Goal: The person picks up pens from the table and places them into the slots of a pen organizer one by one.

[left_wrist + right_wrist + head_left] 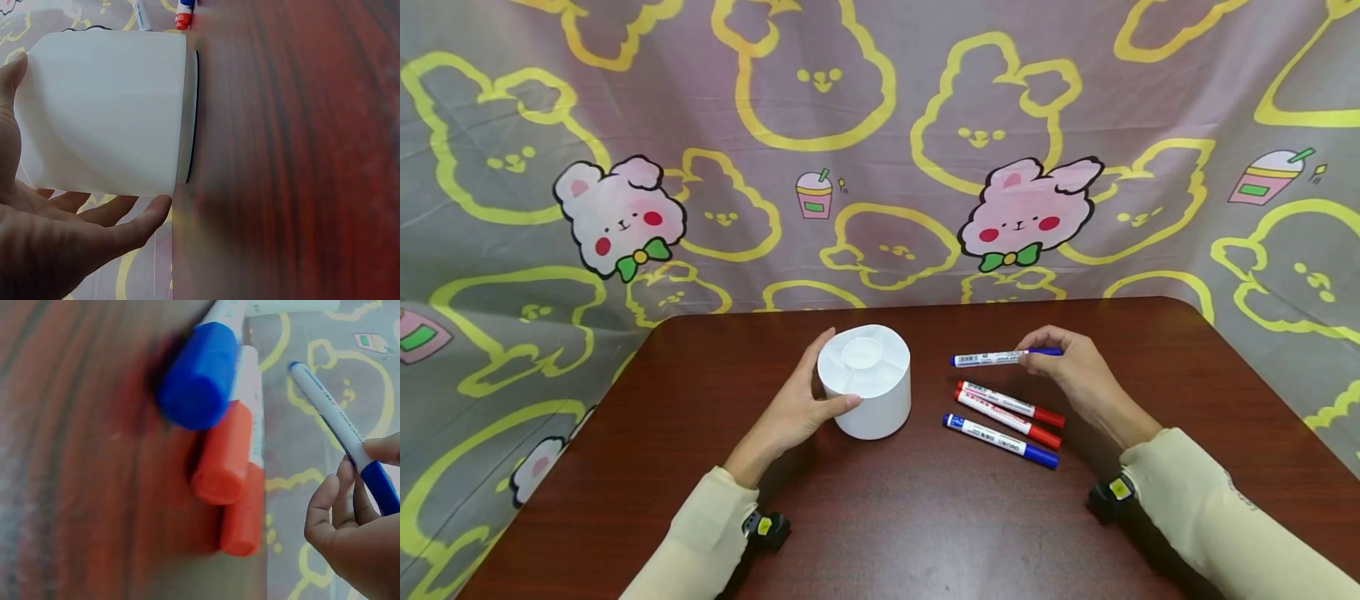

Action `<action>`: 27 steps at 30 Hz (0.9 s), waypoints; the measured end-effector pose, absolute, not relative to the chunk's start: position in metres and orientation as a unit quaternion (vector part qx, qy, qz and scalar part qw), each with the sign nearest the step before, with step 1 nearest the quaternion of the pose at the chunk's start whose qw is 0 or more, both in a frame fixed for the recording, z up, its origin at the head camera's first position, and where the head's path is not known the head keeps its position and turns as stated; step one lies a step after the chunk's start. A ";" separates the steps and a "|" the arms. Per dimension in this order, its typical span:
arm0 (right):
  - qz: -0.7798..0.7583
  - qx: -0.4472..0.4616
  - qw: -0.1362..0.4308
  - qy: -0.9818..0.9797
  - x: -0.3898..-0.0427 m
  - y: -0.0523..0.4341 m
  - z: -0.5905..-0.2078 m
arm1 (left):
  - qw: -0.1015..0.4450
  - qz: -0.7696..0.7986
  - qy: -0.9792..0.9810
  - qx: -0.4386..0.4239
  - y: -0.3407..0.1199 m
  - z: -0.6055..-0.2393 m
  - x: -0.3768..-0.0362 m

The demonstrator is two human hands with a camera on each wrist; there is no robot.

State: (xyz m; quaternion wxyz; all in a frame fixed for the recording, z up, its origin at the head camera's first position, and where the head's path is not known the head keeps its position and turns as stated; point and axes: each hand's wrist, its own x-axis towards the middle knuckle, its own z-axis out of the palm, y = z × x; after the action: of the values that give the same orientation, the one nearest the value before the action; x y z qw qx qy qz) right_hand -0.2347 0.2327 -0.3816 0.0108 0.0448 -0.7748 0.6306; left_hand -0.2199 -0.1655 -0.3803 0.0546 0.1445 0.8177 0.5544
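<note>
My left hand [797, 408] grips a white round pen holder [880, 412] with a divided top, thumb on the near side and fingers around the far left side. In the left wrist view the holder's plain wall [106, 112] fills the palm side. Between thumb and fingers, my right hand [1071, 367] pinches a blue-capped marker [988, 358] near its cap. The right wrist view shows this marker [331, 412] raised off the table. Nearer me lie two red-capped markers [1015, 405] [1007, 419] and another blue-capped marker [1000, 441], side by side on the table.
The dark brown wooden table [880, 517] has its far edge close to a patterned cloth backdrop [895, 175] with cartoon bears and rabbits. Wrist cameras [767, 529] [1111, 496] are strapped at both sleeves.
</note>
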 end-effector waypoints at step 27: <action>0.807 0.104 -0.001 -0.582 -0.232 0.211 -0.349 | 0.057 0.550 0.820 0.150 -0.165 -0.381 -0.219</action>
State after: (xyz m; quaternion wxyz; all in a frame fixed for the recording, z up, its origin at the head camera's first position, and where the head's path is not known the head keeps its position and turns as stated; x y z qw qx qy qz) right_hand -0.2322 0.2110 -0.3494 -0.0015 0.1041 -0.5819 0.8066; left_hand -0.2194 -0.1651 -0.3810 0.0573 0.1499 0.8199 0.5496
